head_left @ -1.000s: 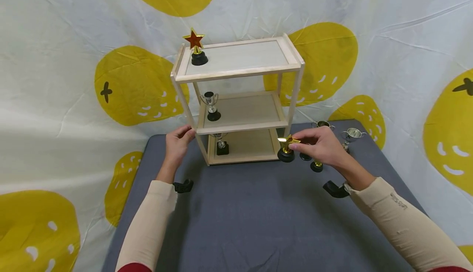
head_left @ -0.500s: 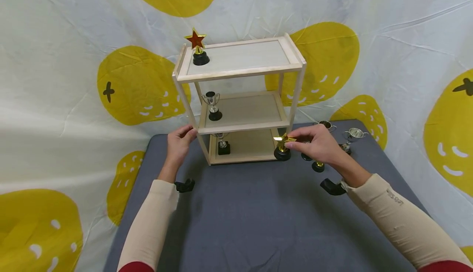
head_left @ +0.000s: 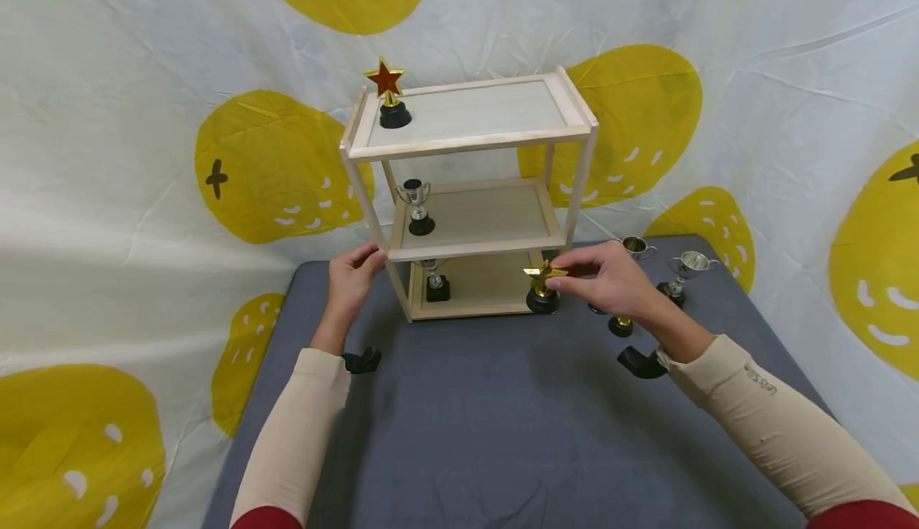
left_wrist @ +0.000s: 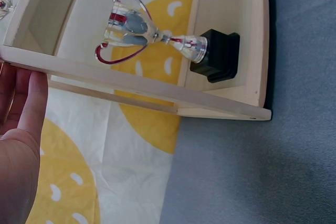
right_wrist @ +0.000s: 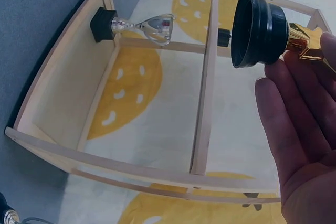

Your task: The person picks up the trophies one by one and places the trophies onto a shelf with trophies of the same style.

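My right hand (head_left: 603, 278) pinches a gold star trophy (head_left: 543, 298) by its star, in front of the shelf's lower right corner. The trophy's round black base (right_wrist: 260, 30) faces the shelf in the right wrist view. My left hand (head_left: 349, 278) grips the left front post of the three-tier wooden shelf (head_left: 474, 146), near the middle tier. On the top tier, at the left, stands a trophy with a red star (head_left: 385, 82). A silver cup trophy (head_left: 416, 202) is on the middle tier's left, and another silver cup trophy (left_wrist: 136, 27) with a square black base stands on the bottom tier.
To the right, partly behind my right hand, several more trophies stand on the grey cloth-covered table (head_left: 459, 433). Among them are a silver cup (head_left: 692, 264) and a second cup (head_left: 635, 246). A white curtain (head_left: 502, 2) with yellow fruit prints hangs behind the shelf.
My right hand has moved left with the gold star trophy, toward the shelf's lower right corner. My left hand stays on the post. The head view has shifted slightly.
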{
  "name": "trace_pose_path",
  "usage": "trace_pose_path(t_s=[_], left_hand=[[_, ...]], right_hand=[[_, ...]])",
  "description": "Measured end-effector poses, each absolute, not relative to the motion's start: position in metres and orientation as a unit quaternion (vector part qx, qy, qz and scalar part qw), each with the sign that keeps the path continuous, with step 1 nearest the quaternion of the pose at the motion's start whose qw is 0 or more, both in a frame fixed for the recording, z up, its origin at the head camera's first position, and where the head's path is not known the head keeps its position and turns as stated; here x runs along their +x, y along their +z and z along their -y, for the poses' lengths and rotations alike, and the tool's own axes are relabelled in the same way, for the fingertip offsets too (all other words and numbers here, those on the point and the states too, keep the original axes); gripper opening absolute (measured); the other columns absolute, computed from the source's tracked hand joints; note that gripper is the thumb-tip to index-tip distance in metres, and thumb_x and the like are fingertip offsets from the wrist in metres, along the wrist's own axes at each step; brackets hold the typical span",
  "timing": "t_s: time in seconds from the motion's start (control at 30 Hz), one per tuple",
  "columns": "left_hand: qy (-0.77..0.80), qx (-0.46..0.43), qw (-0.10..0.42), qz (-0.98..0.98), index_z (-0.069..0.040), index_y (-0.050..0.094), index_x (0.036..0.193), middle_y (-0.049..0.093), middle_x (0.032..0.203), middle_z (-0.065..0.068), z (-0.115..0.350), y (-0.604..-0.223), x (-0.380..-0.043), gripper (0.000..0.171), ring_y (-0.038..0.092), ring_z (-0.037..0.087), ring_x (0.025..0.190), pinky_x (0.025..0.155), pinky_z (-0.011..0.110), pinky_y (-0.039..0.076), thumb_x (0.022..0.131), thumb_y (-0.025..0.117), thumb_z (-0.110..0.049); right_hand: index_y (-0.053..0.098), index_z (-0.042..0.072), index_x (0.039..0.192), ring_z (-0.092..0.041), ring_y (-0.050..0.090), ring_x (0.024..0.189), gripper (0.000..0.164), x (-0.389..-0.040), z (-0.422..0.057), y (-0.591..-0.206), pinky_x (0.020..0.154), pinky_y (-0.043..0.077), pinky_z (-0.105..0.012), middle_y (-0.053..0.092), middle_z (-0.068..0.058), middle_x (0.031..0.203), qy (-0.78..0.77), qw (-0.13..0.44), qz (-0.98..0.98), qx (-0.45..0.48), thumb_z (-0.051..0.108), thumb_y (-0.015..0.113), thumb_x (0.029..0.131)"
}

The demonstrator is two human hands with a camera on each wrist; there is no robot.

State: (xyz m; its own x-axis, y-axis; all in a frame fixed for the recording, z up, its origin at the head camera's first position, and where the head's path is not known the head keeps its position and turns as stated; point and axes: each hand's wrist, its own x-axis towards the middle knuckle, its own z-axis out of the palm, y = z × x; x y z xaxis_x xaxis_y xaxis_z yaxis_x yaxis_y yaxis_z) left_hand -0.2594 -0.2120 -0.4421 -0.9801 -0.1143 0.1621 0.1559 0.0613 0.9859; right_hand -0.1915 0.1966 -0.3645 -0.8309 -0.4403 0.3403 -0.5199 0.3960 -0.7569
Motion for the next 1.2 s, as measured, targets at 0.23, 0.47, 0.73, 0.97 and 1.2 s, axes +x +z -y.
trace_pose_path(t_s=[0.23,0.47,0.73,0.97,1.2], left_hand=[[-0.684,-0.020,0.100,0.723,0.006,0.066,0.122,0.066,0.108,0.004,0.211,-0.441,-0.259,0.035,0.068,0.007,0.095,0.091,0.028,0.058,0.094,0.067,-0.015],[-0.684,-0.021,0.101,0.722,0.006,0.066,0.122,0.066,0.106,0.001,0.212,-0.441,-0.260,0.035,0.068,0.006,0.095,0.091,0.028,0.058,0.094,0.067,-0.015],[-0.682,-0.009,0.094,0.725,0.003,0.067,0.123,0.066,0.108,0.004,0.212,-0.441,-0.259,0.036,0.068,0.007,0.095,0.087,0.023,0.059,0.093,0.068,-0.017],[-0.697,-0.004,0.083,0.712,0.007,0.065,0.124,0.066,0.103,-0.002,0.212,-0.440,-0.260,0.034,0.068,0.006,0.093,0.085,0.020,0.059,0.094,0.065,-0.009],[-0.693,-0.006,0.088,0.715,0.006,0.065,0.123,0.066,0.106,0.002,0.212,-0.441,-0.260,0.035,0.068,0.004,0.093,0.086,0.019,0.058,0.094,0.066,-0.012]], right_hand=[[0.077,0.006,0.100,-0.007,0.063,0.065,0.016,-0.194,-0.193,-0.364,0.057,0.055,-0.022,0.075,-0.009,0.087,0.463,0.033,0.836,0.291,0.009,0.077,0.084],[0.077,0.005,0.100,-0.007,0.064,0.068,0.016,-0.194,-0.186,-0.359,0.057,0.055,-0.021,0.075,-0.010,0.088,0.474,0.031,0.827,0.301,0.008,0.077,0.084],[0.076,0.004,0.100,-0.008,0.066,0.070,0.015,-0.193,-0.180,-0.355,0.060,0.057,-0.022,0.075,-0.013,0.091,0.486,0.009,0.822,0.297,0.008,0.077,0.085],[0.077,0.005,0.100,-0.006,0.067,0.070,0.016,-0.195,-0.174,-0.355,0.061,0.057,-0.022,0.076,-0.011,0.091,0.482,0.024,0.817,0.315,0.007,0.077,0.084],[0.077,0.007,0.099,-0.008,0.064,0.063,0.015,-0.196,-0.165,-0.355,0.050,0.050,-0.022,0.076,-0.010,0.088,0.488,0.021,0.808,0.330,0.007,0.077,0.084]])
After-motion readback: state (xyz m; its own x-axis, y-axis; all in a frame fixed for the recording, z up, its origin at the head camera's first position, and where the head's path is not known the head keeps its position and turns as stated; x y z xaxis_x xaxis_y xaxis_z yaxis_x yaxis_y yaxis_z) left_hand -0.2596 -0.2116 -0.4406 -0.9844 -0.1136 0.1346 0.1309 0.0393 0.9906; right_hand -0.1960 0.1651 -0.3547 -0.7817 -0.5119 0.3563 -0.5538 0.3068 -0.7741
